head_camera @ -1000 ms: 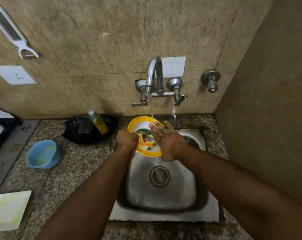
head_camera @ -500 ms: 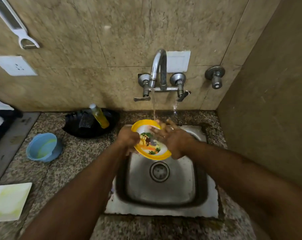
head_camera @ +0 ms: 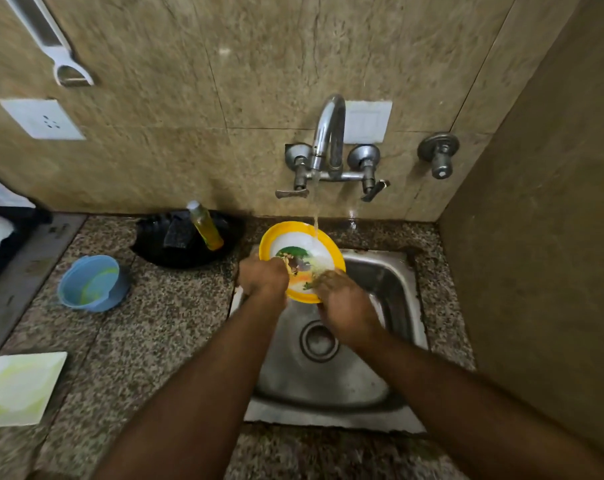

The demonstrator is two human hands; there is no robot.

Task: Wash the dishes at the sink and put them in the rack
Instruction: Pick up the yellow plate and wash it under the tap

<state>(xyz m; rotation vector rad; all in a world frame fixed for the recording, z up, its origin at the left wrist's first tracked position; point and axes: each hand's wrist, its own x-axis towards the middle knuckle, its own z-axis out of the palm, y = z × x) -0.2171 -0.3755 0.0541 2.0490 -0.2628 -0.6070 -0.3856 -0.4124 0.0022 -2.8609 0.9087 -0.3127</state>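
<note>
Over the sink: washing station, largest item first.
Tabletop (head_camera: 162, 327): speckled stone; carries a blue bowl (head_camera: 91, 283) and a white square plate (head_camera: 20, 388), both well left of the hands.
Sink (head_camera: 390, 282): steel basin below the tap (head_camera: 328, 140); water running.
Plate (head_camera: 302, 259): yellow-rimmed, tilted, held above the basin's far left corner; stream strikes its upper face.
Left hand (head_camera: 263, 276): grasps the plate's left rim.
Right hand (head_camera: 342, 303): at the lower right rim, fingers on the plate face; exact hold cannot be told.
Key relation: plate lies directly ahead, between both hands; rack not in view.
</note>
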